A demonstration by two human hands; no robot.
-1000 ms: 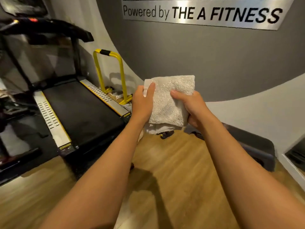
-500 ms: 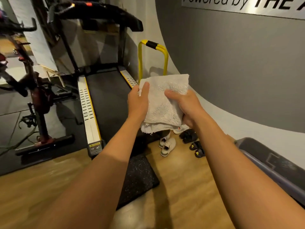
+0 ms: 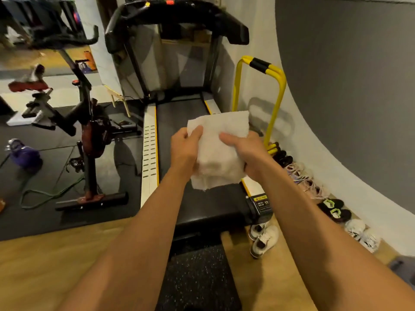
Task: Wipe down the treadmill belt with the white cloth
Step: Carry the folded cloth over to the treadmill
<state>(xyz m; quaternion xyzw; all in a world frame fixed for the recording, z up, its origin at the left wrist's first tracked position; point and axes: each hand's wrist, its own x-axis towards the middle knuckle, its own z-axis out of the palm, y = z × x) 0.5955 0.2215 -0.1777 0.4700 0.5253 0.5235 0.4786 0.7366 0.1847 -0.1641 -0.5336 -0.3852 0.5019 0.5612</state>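
Note:
A folded white cloth [image 3: 219, 140] hangs in the air over the treadmill, held from both sides. My left hand [image 3: 183, 147] grips its left edge, thumb on top. My right hand [image 3: 244, 151] grips its right side, thumb pressed across the front. Below and beyond the cloth lies the black treadmill belt [image 3: 173, 117], running away from me between two silver side rails [image 3: 149, 151]. The cloth is above the belt and does not touch it. The treadmill's black console and handlebars [image 3: 177, 16] rise at the far end.
A yellow bar frame [image 3: 278, 86] stands right of the treadmill by the curved wall. Several shoes [image 3: 262, 240] line the floor at the right. An exercise bike [image 3: 89, 135] stands left on black mats, with a green cord [image 3: 45, 194]. A speckled mat [image 3: 197, 272] lies at the treadmill's near end.
The view has swung left, so the treadmill now lies straight ahead under my hands. Both hands keep the same hold on the cloth.

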